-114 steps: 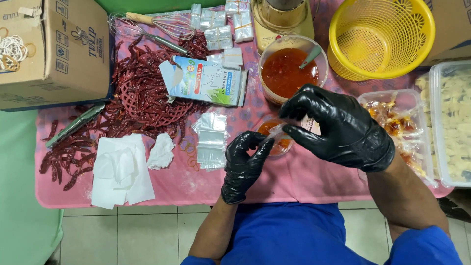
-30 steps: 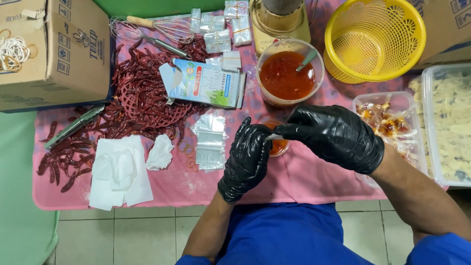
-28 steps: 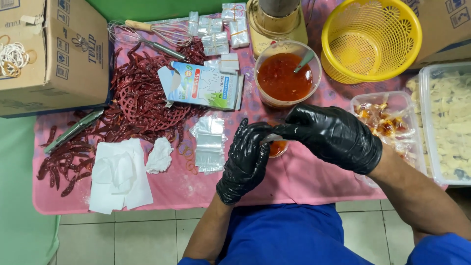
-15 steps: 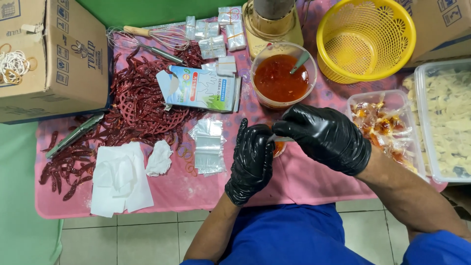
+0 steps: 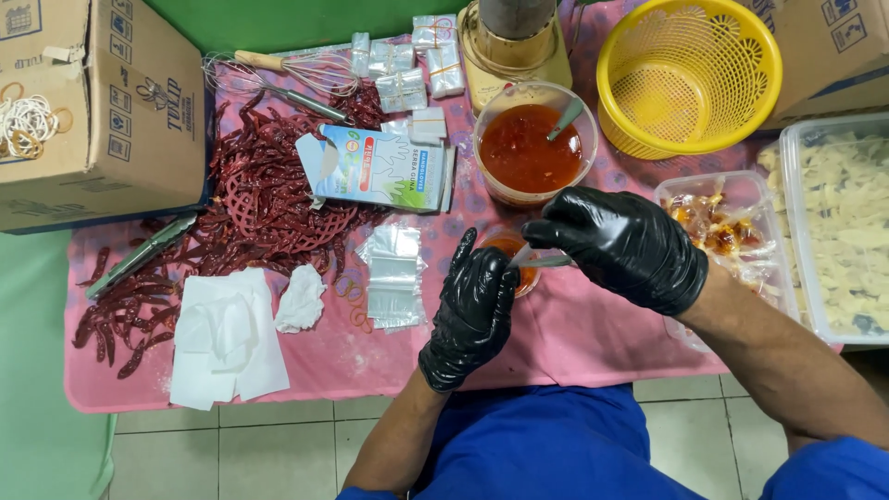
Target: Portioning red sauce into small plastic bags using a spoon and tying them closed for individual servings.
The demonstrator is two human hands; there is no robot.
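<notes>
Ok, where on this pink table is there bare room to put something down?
Free: the pink cloth along the near edge, between the white paper towels and the left hand, and below the right hand. Crowded: the dried chillies and the far edge around the sauce bowl.

Glossy black gloves (image 5: 622, 245), pink cloth (image 5: 574, 333)

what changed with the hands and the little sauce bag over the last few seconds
The left hand closed in from below and now grips the small sauce-filled bag from the left. The right hand turned over the top, its fingers pinching the bag's neck. Neither hand let go. The sauce bowl, yellow basket, dried chillies and empty bags stayed as they were.
</notes>
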